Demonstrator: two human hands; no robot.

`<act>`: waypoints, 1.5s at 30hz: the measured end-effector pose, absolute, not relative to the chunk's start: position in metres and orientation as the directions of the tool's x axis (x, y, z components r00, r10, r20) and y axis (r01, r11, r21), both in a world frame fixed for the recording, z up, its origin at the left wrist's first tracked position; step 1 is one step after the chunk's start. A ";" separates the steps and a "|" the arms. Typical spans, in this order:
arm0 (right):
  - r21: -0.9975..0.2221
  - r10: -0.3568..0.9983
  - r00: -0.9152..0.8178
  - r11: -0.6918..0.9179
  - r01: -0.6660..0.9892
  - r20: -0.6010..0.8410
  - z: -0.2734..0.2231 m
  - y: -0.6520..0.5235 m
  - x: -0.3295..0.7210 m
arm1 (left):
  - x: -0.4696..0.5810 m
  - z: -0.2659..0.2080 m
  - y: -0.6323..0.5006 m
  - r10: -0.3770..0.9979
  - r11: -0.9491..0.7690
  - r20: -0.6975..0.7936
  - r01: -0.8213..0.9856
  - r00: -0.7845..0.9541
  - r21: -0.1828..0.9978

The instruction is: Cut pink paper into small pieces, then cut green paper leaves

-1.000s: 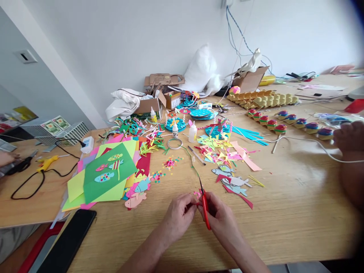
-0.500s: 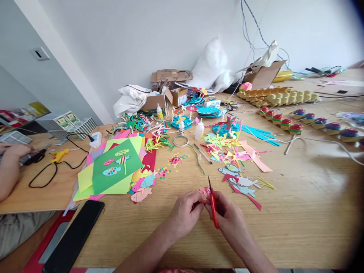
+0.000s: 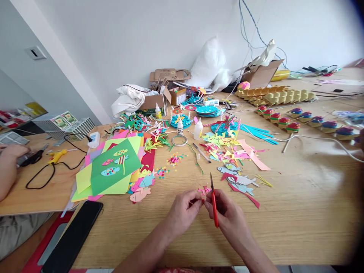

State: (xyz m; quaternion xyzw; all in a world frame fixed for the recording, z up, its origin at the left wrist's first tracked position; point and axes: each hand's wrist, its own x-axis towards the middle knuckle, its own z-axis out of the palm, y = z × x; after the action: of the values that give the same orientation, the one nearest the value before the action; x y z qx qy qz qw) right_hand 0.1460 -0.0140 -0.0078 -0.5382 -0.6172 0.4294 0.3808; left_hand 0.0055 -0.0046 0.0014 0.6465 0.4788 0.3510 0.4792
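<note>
Red-handled scissors rest in my right hand, blades pointing up and away from me. The fingertips of my left hand are pinched on a tiny red piece, probably paper, and my right fingertips meet it from the other side. Its shape is too small to make out. Just beyond my fingers lies a little heap of pink paper bits. Grey paper fish and dark red offcuts lie to the right of my hands.
At left are stacked coloured sheets, paper fish and a black phone. Glue bottles, a tape ring and paper scraps stand farther back. Egg-carton pieces lie at right. Another person's hand is at far left.
The view has shifted slightly. My hands stay together in nearly the same place, still holding the scissors and the tiny red piece.
</note>
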 end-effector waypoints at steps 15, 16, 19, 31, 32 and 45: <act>-0.801 0.943 -0.333 0.208 0.562 0.011 0.006 -0.025 0.156 | -0.004 0.024 0.010 0.951 0.082 -0.081 0.007 0.298 0.997; -0.797 0.941 -0.338 0.211 0.566 0.008 0.007 -0.024 0.156 | -0.004 0.023 0.010 0.948 0.080 -0.080 0.013 0.308 0.997; -0.780 0.939 -0.344 0.224 0.584 0.011 0.008 -0.023 0.156 | -0.005 0.020 0.009 0.942 0.063 -0.069 0.028 0.328 0.998; -0.672 0.949 -0.300 0.288 0.682 0.102 0.005 -0.024 0.157 | -0.003 0.022 0.009 0.935 0.074 -0.094 0.071 0.343 0.995; -0.666 0.948 -0.300 0.293 0.686 0.108 0.004 -0.024 0.157 | -0.004 0.021 0.009 0.934 0.076 -0.097 0.073 0.344 0.994; -0.664 0.948 -0.306 0.287 0.690 0.092 0.007 -0.026 0.157 | -0.007 0.020 0.011 0.938 0.072 -0.091 0.070 0.335 0.995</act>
State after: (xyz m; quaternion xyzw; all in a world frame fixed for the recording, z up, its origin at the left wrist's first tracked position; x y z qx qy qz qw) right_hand 0.1572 -0.0256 0.0072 -0.5358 -0.7640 0.2630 0.2450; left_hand -0.0070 0.0108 0.0204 0.5711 0.4412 0.3716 0.5841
